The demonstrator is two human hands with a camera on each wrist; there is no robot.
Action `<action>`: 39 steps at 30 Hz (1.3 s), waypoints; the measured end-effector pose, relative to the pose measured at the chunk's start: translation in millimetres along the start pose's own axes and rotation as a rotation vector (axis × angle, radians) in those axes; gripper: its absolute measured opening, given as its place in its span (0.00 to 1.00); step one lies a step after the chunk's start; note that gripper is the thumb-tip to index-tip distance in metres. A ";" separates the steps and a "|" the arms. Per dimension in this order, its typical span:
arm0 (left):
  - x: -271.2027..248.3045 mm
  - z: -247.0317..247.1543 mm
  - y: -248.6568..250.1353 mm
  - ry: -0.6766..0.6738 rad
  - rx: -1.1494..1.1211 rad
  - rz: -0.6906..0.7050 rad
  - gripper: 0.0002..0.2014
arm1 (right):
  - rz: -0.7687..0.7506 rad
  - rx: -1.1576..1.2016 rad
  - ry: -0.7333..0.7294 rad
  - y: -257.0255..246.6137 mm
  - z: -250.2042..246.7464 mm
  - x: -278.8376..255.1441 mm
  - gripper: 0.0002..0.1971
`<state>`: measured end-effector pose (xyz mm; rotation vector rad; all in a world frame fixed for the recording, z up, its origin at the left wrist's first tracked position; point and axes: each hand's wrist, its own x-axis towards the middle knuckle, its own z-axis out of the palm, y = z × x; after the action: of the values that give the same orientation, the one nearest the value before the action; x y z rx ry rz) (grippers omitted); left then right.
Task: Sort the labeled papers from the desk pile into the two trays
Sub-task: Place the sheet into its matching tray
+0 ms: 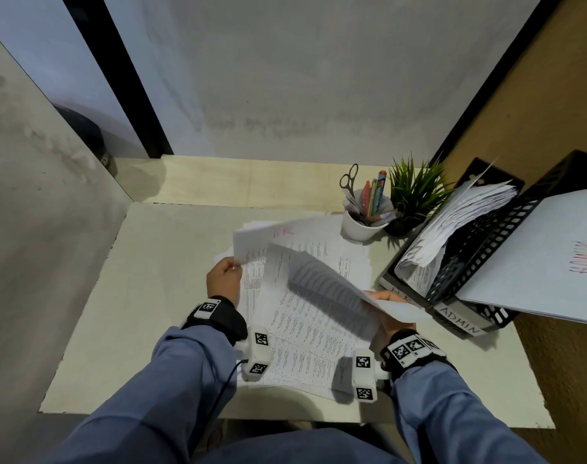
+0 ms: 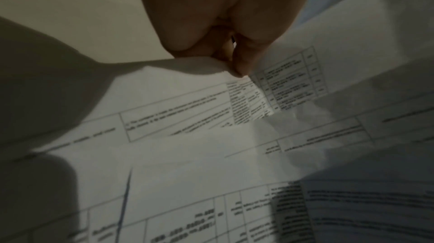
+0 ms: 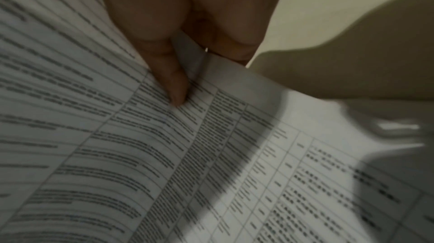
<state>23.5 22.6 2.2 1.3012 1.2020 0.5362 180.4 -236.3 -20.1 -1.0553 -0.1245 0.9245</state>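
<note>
A loose pile of printed papers (image 1: 302, 339) lies mid-desk. My left hand (image 1: 230, 267) pinches the left edge of a lifted sheet marked "HR" in red (image 1: 282, 232); the left wrist view shows the thumb and finger of that hand (image 2: 234, 65) nipping the paper edge. My right hand (image 1: 380, 298) grips the right corner of another printed sheet (image 1: 318, 279), which arches above the pile; in the right wrist view that hand (image 3: 187, 72) has the thumb on top. Two black mesh trays stand at right: one full of papers (image 1: 479, 242), one labeled "ADMIN" (image 1: 461, 321).
A white cup (image 1: 362, 226) with scissors and pens, and a small green plant (image 1: 415, 192), stand behind the pile beside the trays. A large white sheet with "ADMIN" in red (image 1: 553, 259) lies over the right tray. Walls close in on the left and back.
</note>
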 end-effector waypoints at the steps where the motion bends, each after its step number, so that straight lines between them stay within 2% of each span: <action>1: 0.3 0.8 0.5 0.001 -0.042 -0.020 0.16 | -0.016 -0.112 -0.034 -1.4 -20.2 7.1 0.08; 2: 1.7 1.0 0.1 0.004 -0.074 -0.044 0.20 | 0.000 -0.164 0.068 11.9 -34.8 18.6 0.11; 3: 3.1 1.0 -0.5 0.002 -0.098 -0.071 0.23 | -0.027 -0.246 0.153 7.0 -22.3 17.1 0.13; 6: 5.9 -0.6 -3.0 -0.059 -0.111 -0.110 0.25 | 0.153 -0.296 0.298 -6.9 -13.9 9.0 0.13; 7: 5.5 -0.9 -2.6 -0.068 -0.104 -0.116 0.26 | 0.187 -0.313 0.326 -9.0 -6.2 7.2 0.12; 8: 4.3 -1.1 -1.5 -0.074 -0.103 -0.121 0.26 | 0.151 -0.329 0.332 -9.7 0.0 5.5 0.14; 10: 2.8 -1.2 0.6 -0.086 -0.111 -0.132 0.26 | 0.046 -0.301 0.291 -5.0 -1.5 1.1 0.26; 11: 1.6 -1.3 1.8 -0.093 -0.109 -0.134 0.26 | 0.027 -0.254 0.279 -7.5 9.4 -4.4 0.27; 13: -0.3 -0.7 2.5 -0.117 -0.101 -0.129 0.24 | 0.062 -0.171 0.342 -11.8 21.8 -6.7 0.19; 15: -4.0 0.8 5.1 -0.152 -0.073 -0.133 0.19 | 0.111 -0.211 0.432 -16.5 34.5 -5.0 0.08; 17: -7.8 4.4 9.0 -0.190 -0.055 -0.148 0.14 | 0.182 -0.361 0.488 -18.2 39.9 -0.5 0.12; 20: -14.4 9.3 16.4 -0.215 -0.020 -0.135 0.09 | 0.177 -0.359 0.537 -17.6 47.6 2.5 0.11; 21: -17.2 9.9 18.2 -0.235 -0.052 -0.145 0.13 | 0.168 -0.351 0.517 -17.1 48.9 2.8 0.13; 23: -23.1 11.8 23.0 -0.285 -0.088 -0.195 0.27 | 0.166 -0.357 0.490 -16.5 57.0 4.5 0.22; 25: -27.4 15.0 27.3 -0.330 -0.071 -0.197 0.36 | 0.122 -0.305 0.470 -20.9 67.5 5.9 0.23; 27: -31.1 16.8 33.3 -0.354 -0.037 -0.092 0.37 | 0.083 -0.218 0.393 -30.3 85.0 3.7 0.23; 30: -40.2 20.4 51.2 -0.337 -0.071 0.057 0.18 | 0.010 -0.277 0.328 -51.0 112.5 -4.5 0.20; 31: -42.9 21.8 58.6 -0.331 -0.106 0.085 0.16 | -0.041 -0.292 0.322 -59.4 120.4 -6.8 0.18; 34: -55.2 23.1 91.0 -0.287 -0.175 0.231 0.16 | -0.210 -0.368 0.335 -75.0 136.2 -9.2 0.12; 37: -64.7 16.9 107.8 -0.208 -0.131 0.411 0.18 | -0.349 -0.384 0.353 -83.7 141.9 -18.4 0.15; 39: -68.3 11.6 104.7 -0.192 -0.136 0.444 0.18 | -0.390 -0.330 0.360 -82.6 140.8 -25.0 0.19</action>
<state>41.4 -13.8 121.0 1.4710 0.7046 0.7776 143.1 -170.5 126.7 -1.4255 -0.1791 0.3581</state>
